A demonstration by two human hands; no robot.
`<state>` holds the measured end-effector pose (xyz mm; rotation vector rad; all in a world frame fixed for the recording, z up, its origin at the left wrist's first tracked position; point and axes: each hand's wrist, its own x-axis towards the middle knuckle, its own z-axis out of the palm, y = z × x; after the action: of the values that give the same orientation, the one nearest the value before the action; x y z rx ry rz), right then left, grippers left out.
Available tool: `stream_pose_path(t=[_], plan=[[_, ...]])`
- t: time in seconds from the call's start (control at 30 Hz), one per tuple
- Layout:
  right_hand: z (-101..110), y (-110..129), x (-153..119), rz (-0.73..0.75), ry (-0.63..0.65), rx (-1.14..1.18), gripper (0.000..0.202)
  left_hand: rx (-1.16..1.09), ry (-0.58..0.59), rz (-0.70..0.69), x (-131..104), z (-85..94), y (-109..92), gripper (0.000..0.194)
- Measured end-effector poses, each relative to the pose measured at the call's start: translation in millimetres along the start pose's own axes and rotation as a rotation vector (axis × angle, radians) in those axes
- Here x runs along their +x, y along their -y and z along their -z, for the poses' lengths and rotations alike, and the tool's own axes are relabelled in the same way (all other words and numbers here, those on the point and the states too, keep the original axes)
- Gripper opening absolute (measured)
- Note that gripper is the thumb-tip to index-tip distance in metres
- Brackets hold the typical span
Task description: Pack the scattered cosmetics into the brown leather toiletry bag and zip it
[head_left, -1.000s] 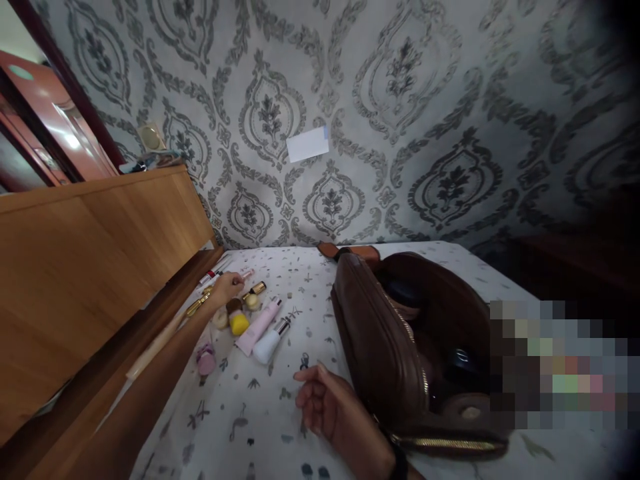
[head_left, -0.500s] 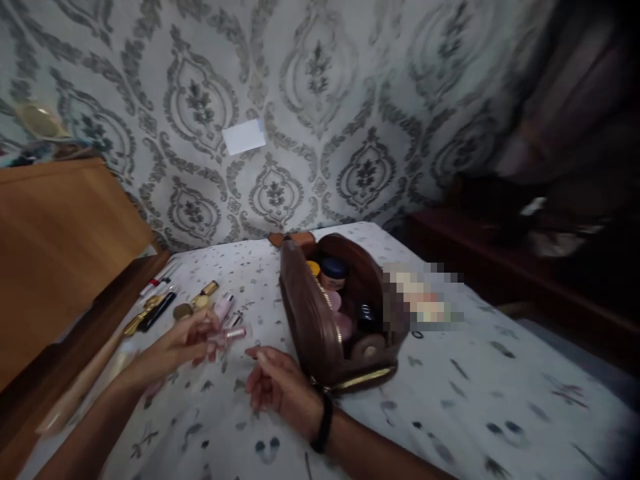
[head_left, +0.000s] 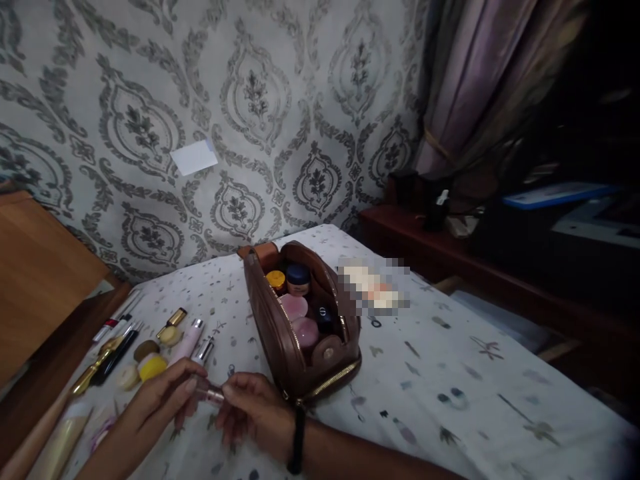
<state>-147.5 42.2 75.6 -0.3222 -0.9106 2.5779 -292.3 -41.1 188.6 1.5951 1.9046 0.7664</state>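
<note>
Between my two hands is a small clear-pink lip gloss tube (head_left: 211, 394). My left hand (head_left: 163, 400) pinches its left end, and the fingers of my right hand (head_left: 256, 405), with a black band at the wrist, close on its right end. Just beyond my right hand a brown cosmetic bag (head_left: 273, 330) stands unzipped. Inside it are a yellow-lidded jar (head_left: 276, 280), a dark-blue-lidded jar (head_left: 299, 277), pink round containers (head_left: 305, 331) and a black item (head_left: 324, 317). Near my left hand lie a pale pink tube (head_left: 187, 340) and a silver-capped tube (head_left: 204, 350).
Left on the patterned sheet (head_left: 415, 413) lie a yellow sponge (head_left: 152, 366), a gold tube (head_left: 172, 322), a black pen-like item (head_left: 116, 355) and a cream tube (head_left: 63, 437). A wooden board (head_left: 45, 260) borders the left. A blurred-out patch (head_left: 375, 287) lies right of the bag.
My right hand has come up to the lip gloss tube in my left hand and now grips its other end. The view has turned to the right.
</note>
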Motion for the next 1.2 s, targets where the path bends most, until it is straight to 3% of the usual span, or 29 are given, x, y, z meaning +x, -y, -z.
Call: stream_pose_path(t=[0.2,0.37,0.57,0.7,0.83,0.93,1.07,1.2], plan=[[1,3,-2,0.000,-0.013,0.059,0.061,0.044,-0.016,-0.039,3,-0.9,-10,0.035],[1,5,-3,-0.028,-0.010,0.071,0.066,0.121,-0.034,-0.086,9,11.8,-29,0.029],[3,3,-1,-0.069,-0.019,0.090,0.070,0.023,-0.305,-0.066,34,31.9,-67,0.023],[4,2,0,-0.056,0.007,0.113,0.065,-0.042,-0.446,-0.165,61,29.7,-104,0.022],[6,-1,2,-0.065,0.020,0.111,0.066,0.074,-0.340,-0.354,90,18.3,-134,0.022],[7,-3,3,-0.057,0.029,0.132,0.065,0.211,-0.237,-0.455,111,7.3,-146,0.025],[10,-6,4,-0.053,0.041,0.146,0.064,0.410,-0.122,-0.501,136,-6.6,-149,0.030],[10,-7,5,-0.054,0.059,0.155,0.067,0.513,-0.010,-0.455,155,-13.6,-148,0.025]])
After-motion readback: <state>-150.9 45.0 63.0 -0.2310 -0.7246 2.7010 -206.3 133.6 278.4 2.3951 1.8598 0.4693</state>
